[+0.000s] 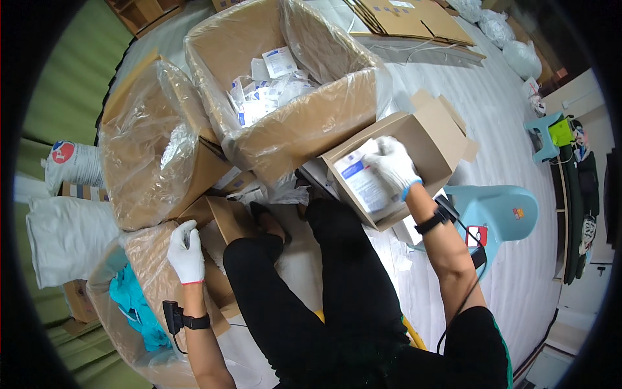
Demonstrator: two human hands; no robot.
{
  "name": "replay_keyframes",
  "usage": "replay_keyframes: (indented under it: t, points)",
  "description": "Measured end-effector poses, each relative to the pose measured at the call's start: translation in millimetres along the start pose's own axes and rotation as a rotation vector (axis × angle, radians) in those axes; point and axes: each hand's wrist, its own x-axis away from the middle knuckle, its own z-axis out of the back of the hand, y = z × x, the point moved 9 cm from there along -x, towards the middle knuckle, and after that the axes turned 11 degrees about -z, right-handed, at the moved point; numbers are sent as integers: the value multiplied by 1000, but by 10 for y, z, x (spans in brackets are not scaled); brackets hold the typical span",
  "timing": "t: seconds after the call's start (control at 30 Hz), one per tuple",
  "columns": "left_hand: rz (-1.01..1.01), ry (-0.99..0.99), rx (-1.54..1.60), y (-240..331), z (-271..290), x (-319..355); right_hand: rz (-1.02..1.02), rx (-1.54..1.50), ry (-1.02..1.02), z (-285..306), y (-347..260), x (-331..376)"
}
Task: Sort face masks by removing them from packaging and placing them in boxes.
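My right hand point(392, 165), in a white knit glove, is inside a small open cardboard box point(433, 144) at the right. Its fingers are curled at the upper edge of white packets point(361, 183) with a blue band, which lie in the box; the fingertips are partly hidden. My left hand point(186, 254), also gloved in white, hovers by the plastic-lined carton at the lower left. Its fingers are loosely bent, the thumb stands apart, and nothing shows in it. A large carton point(311, 139) lined with clear plastic holds a heap of similar packets point(269, 87).
Another lined carton point(139, 142) stands left. Turquoise items point(136, 305) fill a lined carton at lower left. White sacks point(70, 236) lie at the far left. A light-blue plastic chair point(512, 211) stands to my right. Flattened cardboard point(414, 19) lies at the back.
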Motion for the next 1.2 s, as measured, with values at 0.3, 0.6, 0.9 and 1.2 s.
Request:
replay_keyframes:
  t: [0.3, 0.6, 0.9, 1.2]
  points:
    - [-377, 37, 348, 1601, -119, 338, 356, -935, 238, 1300, -595, 1137]
    - [-241, -343, 986, 2444, -827, 1029, 242, -1113, -144, 243, -486, 1880]
    - [-122, -17, 508, 1469, -202, 1522, -105, -856, 99, -45, 626, 2098]
    - [109, 36, 652, 927, 195, 1836, -375, -672, -47, -66, 1040, 808]
